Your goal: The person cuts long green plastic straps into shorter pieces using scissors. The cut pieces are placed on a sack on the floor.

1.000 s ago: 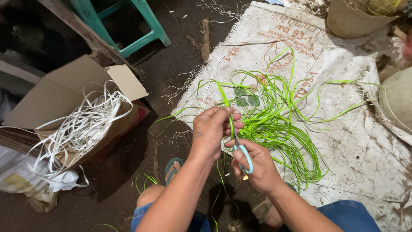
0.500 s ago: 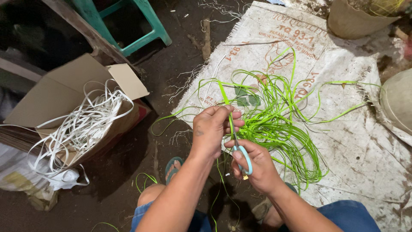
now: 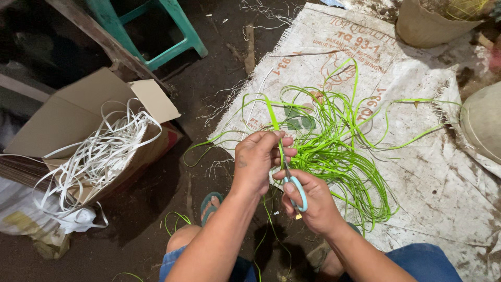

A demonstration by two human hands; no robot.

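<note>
A: Head view, hands first?

B: Left hand raised at centre frame, fingers closed, pinching a bright green strip that rises up and left from the fingertips. Right hand just below and to the right, touching the left, gripping light blue-handled scissors with fingers through the loops. Blades point up toward the left fingers; whether they are parted, cannot tell.

A: Where does the strip come from?

B: It runs into a loose tangle of green strips lying on a white woven sack spread on the dirt floor, directly beyond the hands. A few stray lengths trail off the sack's near edge.

A: Surroundings?

B: Left side: open cardboard box spilling white strips. Teal plastic stool at top, behind the box. Tan woven basket at top right corner of the sack. Sandalled foot below the left wrist; blue shorts at bottom edge.
</note>
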